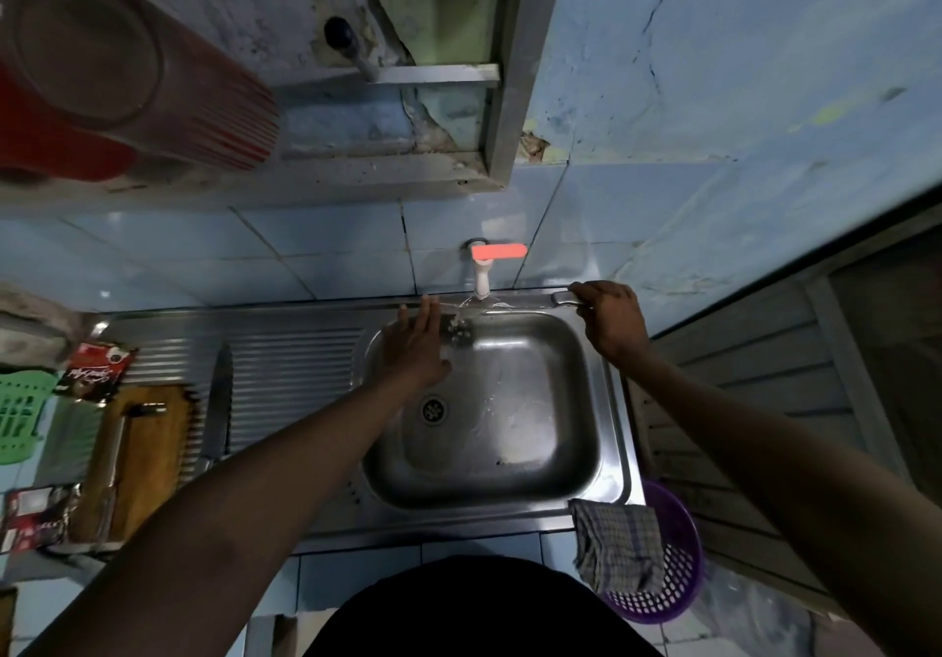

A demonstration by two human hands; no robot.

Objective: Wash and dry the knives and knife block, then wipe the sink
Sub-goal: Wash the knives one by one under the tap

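Blue tiled wall fills the upper half of the frame, with a tap carrying an orange lever mounted at centre. Below it, a steel sink occupies the middle of the frame; its ribbed draining board extends to the left.

Left hand reaches over the upper left corner of the basin, fingers straight and together, palm down, next to a small dark object under the tap; what that object is cannot be told. Right hand rests on the rear rim of the sink at upper right, fingers curled over a metal handle lying along the rim.

One knife lies lengthwise on the draining board at centre left. A wooden knife block lies flat beside it, further left. A checked cloth hangs over the lower right corner of the sink, above a purple basket. A green basket sits at the left edge.
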